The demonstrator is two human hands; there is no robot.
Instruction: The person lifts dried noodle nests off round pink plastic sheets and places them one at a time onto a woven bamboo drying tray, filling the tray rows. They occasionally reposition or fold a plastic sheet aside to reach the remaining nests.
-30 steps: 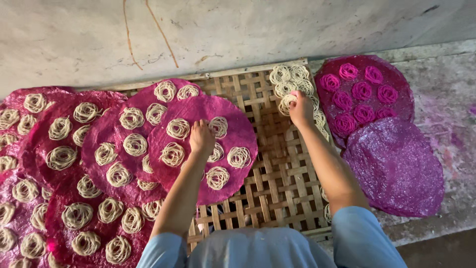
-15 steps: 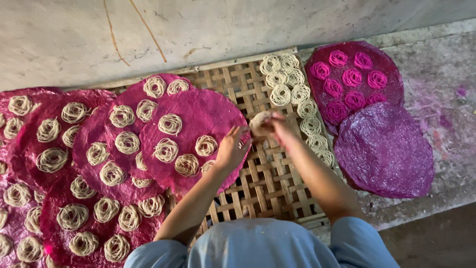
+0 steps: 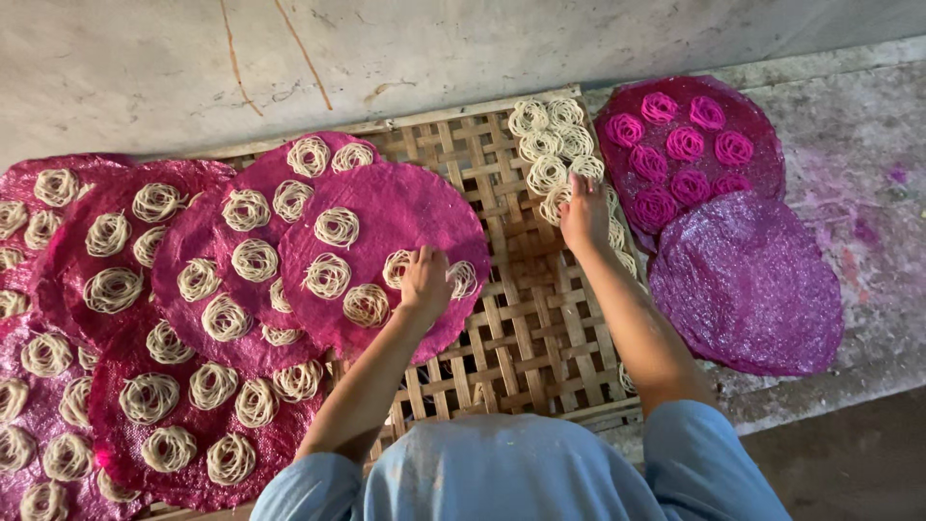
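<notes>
My left hand rests on the top magenta round mat, its fingers pressing a white noodle coil near the mat's right edge. Several other white coils lie on that mat. My right hand reaches to the row of white noodle coils lined up on the woven bamboo tray, with fingertips on one coil. Whether its fingers have closed around the coil cannot be made out.
Overlapping magenta mats loaded with white coils cover the left side. To the right, a mat with pink coils lies on the stone floor, partly under a bare purple mat. A grey wall runs along the back.
A coil my right hand carried over to the top mat now lies there under my left hand. My right hand has gone back to the row of coils at the right.
</notes>
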